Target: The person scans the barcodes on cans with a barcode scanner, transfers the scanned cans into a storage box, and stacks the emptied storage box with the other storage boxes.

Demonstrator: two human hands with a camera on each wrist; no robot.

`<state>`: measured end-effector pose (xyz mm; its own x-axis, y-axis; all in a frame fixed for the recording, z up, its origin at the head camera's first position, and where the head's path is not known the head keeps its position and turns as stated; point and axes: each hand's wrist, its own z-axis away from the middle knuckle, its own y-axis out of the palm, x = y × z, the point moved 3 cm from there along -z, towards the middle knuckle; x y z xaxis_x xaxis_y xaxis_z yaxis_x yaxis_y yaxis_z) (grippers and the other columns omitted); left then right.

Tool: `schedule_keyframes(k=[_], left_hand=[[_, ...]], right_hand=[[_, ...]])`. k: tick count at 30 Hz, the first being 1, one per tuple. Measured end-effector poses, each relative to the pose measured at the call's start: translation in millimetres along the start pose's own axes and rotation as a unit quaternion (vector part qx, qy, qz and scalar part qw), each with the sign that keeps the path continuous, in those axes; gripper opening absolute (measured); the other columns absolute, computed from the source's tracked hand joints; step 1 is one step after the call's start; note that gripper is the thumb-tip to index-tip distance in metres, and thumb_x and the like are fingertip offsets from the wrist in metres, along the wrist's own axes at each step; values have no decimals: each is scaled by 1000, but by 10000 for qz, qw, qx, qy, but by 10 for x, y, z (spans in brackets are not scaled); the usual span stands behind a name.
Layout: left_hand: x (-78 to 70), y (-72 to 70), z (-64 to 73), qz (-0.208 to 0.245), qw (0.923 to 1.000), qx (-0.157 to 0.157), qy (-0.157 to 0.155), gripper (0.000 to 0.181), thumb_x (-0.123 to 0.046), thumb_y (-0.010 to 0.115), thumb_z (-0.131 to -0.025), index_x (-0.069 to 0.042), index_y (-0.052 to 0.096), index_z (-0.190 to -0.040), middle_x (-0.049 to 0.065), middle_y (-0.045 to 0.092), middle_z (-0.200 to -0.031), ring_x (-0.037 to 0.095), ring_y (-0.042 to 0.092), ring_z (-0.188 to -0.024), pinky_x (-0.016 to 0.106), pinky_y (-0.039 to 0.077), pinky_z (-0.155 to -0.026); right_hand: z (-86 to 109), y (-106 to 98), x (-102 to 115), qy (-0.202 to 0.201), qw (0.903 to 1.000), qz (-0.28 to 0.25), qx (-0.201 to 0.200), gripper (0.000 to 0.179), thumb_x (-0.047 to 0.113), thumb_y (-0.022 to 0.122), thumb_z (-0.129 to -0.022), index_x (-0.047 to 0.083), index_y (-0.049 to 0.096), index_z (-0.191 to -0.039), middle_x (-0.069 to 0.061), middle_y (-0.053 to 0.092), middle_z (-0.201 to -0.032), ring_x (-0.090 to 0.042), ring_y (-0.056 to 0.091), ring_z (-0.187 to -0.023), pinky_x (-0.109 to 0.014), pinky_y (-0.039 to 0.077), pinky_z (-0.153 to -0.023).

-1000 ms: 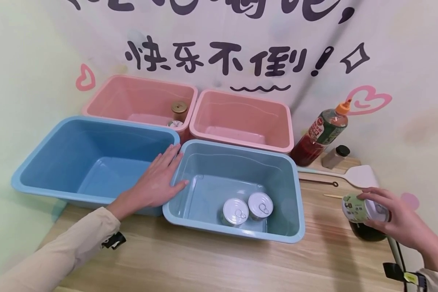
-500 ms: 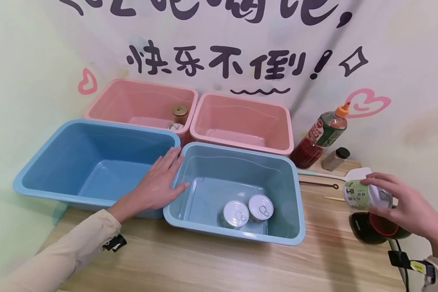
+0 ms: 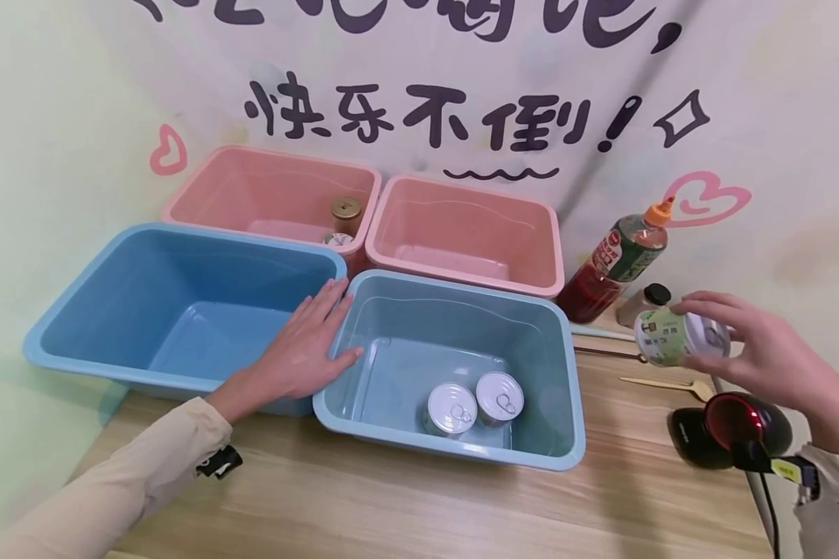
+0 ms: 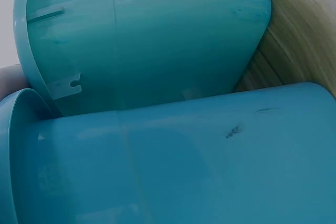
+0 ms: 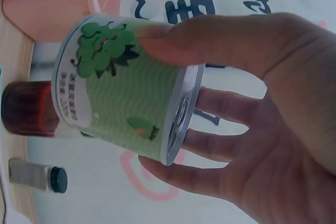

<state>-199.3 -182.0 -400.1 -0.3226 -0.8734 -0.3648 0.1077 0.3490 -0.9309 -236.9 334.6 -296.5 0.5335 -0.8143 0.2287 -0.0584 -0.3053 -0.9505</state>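
Right grip [image 3: 769, 357] pinches a green can [image 3: 664, 338], the thumb [image 5: 215, 40] hiding some label [image 5: 123, 95]

Between the right blue bin [image 3: 454, 318] and black device [image 3: 734, 415], the counter [image 3: 636, 466] leaves room to pass. Bottle [image 3: 615, 260] and jar [image 3: 632, 312] block the far end; two cans [image 3: 499, 397] stand in the bin, its left side free.

Right rear of wood-grain counter [image 3: 419, 508]: red sauce bottle [image 3: 615, 264], upright, orange nozzle; black-capped jar [image 3: 632, 310] just beside it. Nearer: pale turquoise handle [image 3: 601, 332], thin brown rod [image 3: 604, 352], then light tan spoon [image 3: 664, 383], roughly parallel, apart. Behind: whitish backdrop [image 3: 426, 62], large dark lettering [image 3: 436, 116], pink heart outlines [image 3: 168, 169] left and right.
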Motion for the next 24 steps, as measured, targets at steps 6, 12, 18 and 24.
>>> schedule_keyframes(k=[6, 12, 18, 24], left_hand=[[-1, -1, 9, 11, 10000, 31, -33, 83, -42, 59, -97, 3, 22, -157, 16, 6, -169, 36, 4, -156, 59, 13, -123], [1, -3, 18, 30, 10000, 19, -62, 83, -42, 59, -97, 2, 22, -157, 16, 7, -169, 36, 4, -156, 59, 13, -123], [-9, -13, 20, 28, 10000, 38, -78, 83, -41, 59, -97, 3, 22, -157, 16, 7, -169, 37, 4, -156, 59, 13, -124], [-2, -19, 20, 17, 9999, 62, -127, 84, -41, 60, -97, 2, 22, -157, 16, 7, -169, 37, 4, -156, 59, 12, -124]], right_hand=[[-345, -36, 190, 46, 9998, -147, 81, 65, 6, 91, -66, 11, 67, -126, -17, 62, -127, -6, 51, -98, -20, 51, -66], [-727, -28, 467, 231, 9984, -392, 349, 62, 13, 87, -74, 15, 65, -131, -17, 61, -127, -29, 59, -92, -23, 50, -61], [-1079, 83, 694, 503, 9965, -354, 572, 60, 21, 84, -79, 13, 63, -134, -22, 58, -127, -37, 56, -99, -38, 53, -66], [-1390, 240, 848, 965, 9908, -508, 799, 61, 26, 79, -83, 11, 58, -139, -26, 54, -134, -42, 55, -106, -54, 57, -77]])
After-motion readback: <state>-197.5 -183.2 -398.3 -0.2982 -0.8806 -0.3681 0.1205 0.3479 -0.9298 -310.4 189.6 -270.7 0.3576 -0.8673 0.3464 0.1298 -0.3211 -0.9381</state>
